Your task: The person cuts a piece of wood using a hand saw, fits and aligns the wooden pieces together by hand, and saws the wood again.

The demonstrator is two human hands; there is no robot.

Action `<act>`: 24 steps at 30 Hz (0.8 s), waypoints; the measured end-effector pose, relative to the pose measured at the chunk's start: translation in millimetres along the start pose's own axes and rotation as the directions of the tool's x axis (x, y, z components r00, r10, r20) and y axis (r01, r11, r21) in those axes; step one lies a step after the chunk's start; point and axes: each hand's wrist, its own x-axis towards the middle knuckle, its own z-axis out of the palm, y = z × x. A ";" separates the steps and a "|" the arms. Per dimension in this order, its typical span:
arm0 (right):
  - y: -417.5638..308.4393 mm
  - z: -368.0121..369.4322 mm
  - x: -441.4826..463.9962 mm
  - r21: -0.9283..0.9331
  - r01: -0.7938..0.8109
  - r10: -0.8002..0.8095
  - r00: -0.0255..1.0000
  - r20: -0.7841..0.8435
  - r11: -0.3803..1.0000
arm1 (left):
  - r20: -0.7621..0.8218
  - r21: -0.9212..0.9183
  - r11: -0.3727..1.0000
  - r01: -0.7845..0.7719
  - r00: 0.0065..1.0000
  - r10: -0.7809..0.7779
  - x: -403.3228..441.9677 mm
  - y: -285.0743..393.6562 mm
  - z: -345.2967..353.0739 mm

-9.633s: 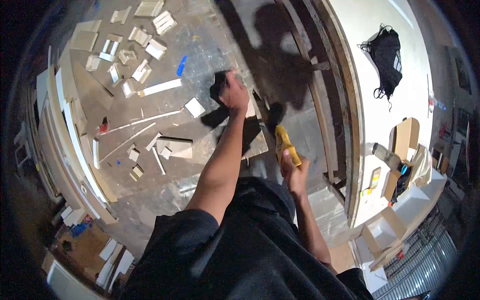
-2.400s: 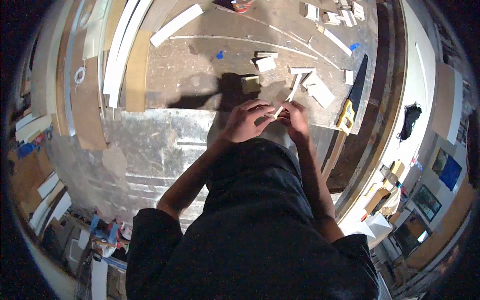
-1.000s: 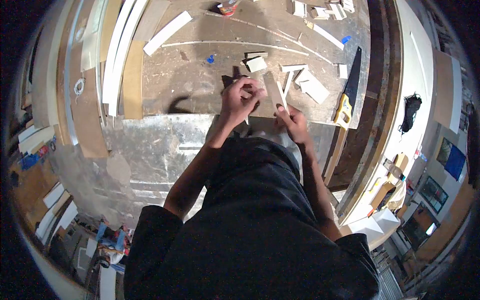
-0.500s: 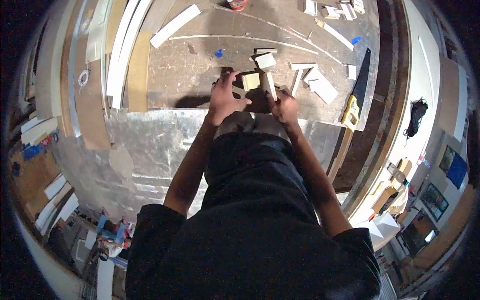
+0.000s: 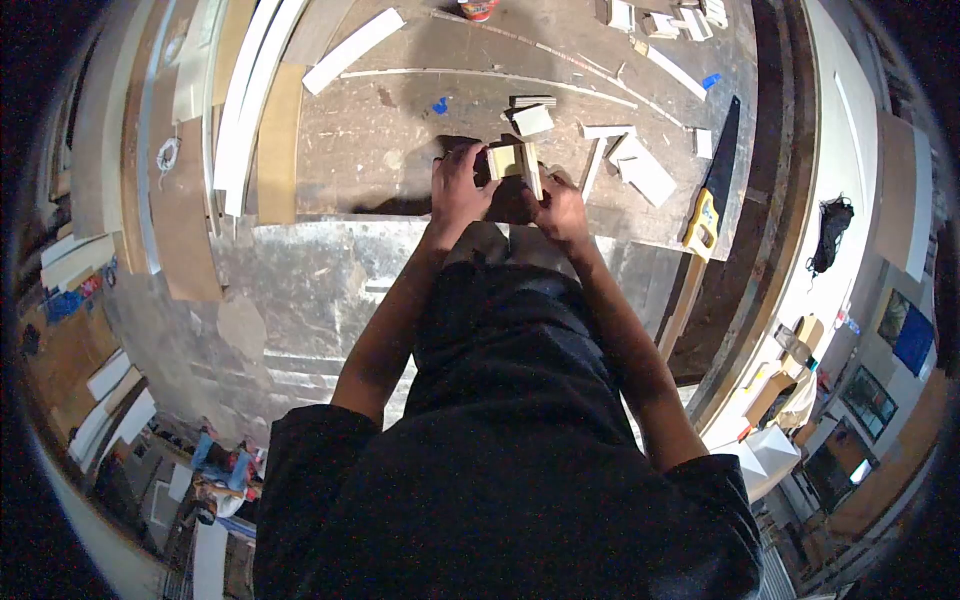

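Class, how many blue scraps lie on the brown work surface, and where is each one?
2. One blue scrap lies beyond the left hand; the other blue scrap lies near the blade tip of the saw. Others may be hidden.

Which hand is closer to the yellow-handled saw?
Right. The right hand grips a wood piece, left of the saw; the left hand is farther off, on that piece's other side.

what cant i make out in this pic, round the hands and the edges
- Head view: underside of the right hand's grip, hidden by the right hand itself around the wood strip
- Head view: whether the left hand touches the wood block, too small and shadowed
- Head view: far end of the red tub, cut off by the top edge
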 end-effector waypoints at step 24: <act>13.5 2.8 12.7 -0.022 0.188 -0.189 0.979 -0.072 0.982 | 0.035 0.028 1.000 0.001 0.999 -0.002 1.4 -3.0 0.8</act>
